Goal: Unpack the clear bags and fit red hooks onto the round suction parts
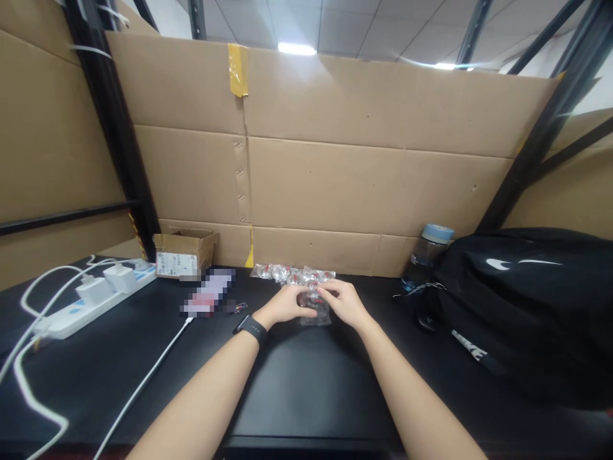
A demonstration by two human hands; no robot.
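Note:
Over the middle of the black table, a small clear plastic bag (317, 314) is held between both hands. My left hand (286, 305) has its thumb and fingers closed on the bag's left side. On the other side, my right hand (345, 303) pinches the bag near its top edge. What lies inside the bag is too small to make out. Just beyond the hands, several similar clear packets (282, 273) with red marks lie in a row along the cardboard wall, partly hidden by my fingers.
To the left are a white power strip (90, 303) with cables, an open cardboard box (184, 252) and a blurred-out phone (209, 294) on a cable. On the right stand a blue-lidded bottle (426, 255) and a black backpack (531, 306). A cardboard wall (325, 185) closes the back.

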